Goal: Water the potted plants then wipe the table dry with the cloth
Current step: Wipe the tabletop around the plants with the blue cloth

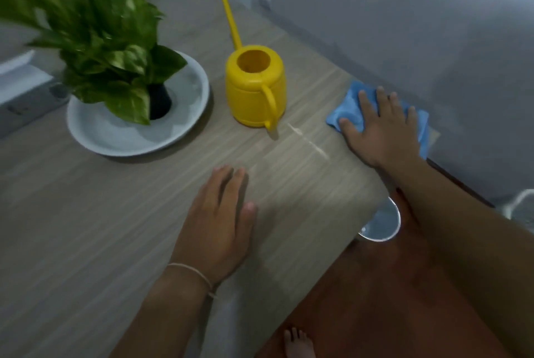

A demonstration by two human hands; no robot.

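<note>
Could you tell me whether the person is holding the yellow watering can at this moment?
No, the watering can stands alone on the table, while the right hand presses flat on the blue cloth and the left hand rests on the tabletop.

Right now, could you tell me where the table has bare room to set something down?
The near-left tabletop, between the plate and the left hand, is bare. Around the watering can, cloth and right hand it is crowded.
</note>
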